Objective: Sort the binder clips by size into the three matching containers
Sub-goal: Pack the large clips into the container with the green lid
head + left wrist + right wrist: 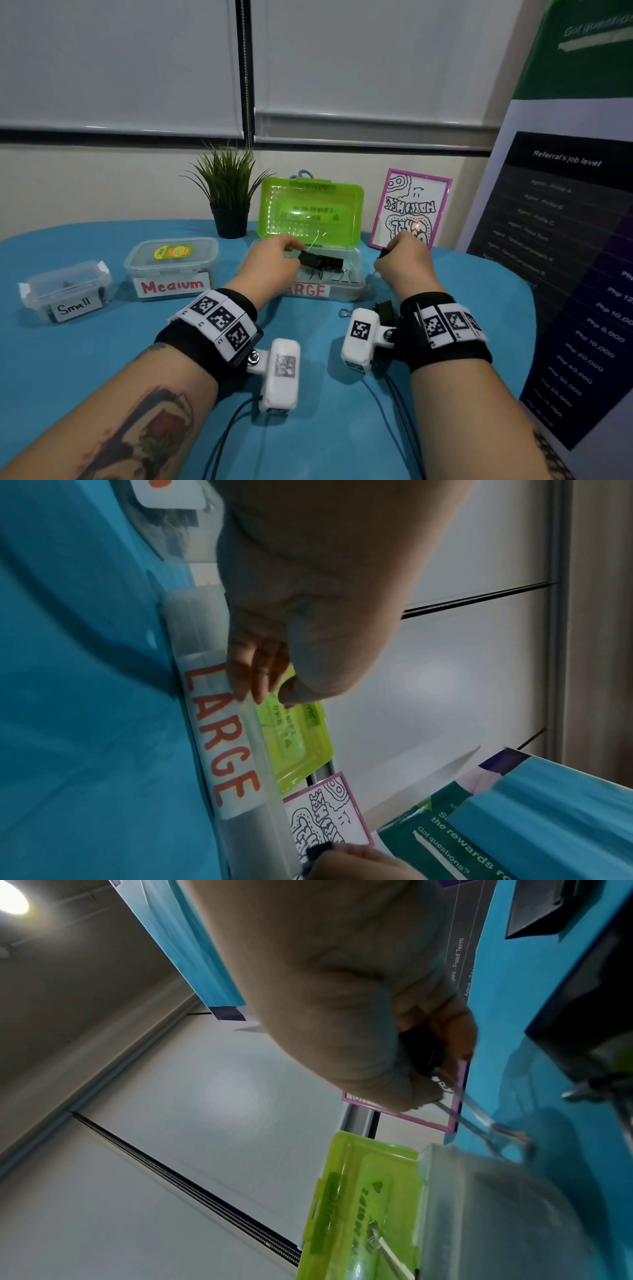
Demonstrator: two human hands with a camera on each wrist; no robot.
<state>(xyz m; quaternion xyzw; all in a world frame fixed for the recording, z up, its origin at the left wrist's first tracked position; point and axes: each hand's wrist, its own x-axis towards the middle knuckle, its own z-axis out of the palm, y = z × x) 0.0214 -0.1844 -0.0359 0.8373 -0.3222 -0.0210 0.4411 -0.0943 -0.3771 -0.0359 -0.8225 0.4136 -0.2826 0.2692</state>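
Observation:
Three clear containers stand in a row: Small point(65, 291), Medium point(171, 267) and Large point(356, 284), whose green lid point(308, 209) stands open. My left hand point(298, 255) hovers over the Large box and pinches a black binder clip point(310, 261), its wire handle pointing up. Black clips point(334, 264) lie inside the box beneath it. Just right of the box, my right hand point(385, 255) grips another black binder clip point(421, 1050) in a fist, its wire handles point(479, 1118) sticking out downward. In the left wrist view the Large label point(219, 737) shows, but the held clip is hidden.
One more black clip point(385, 310) lies on the blue tablecloth point(102, 342) by my right wrist. A potted plant point(227, 202) and a pink-framed drawing point(409, 209) stand behind the boxes. A poster point(565, 257) leans at the right edge.

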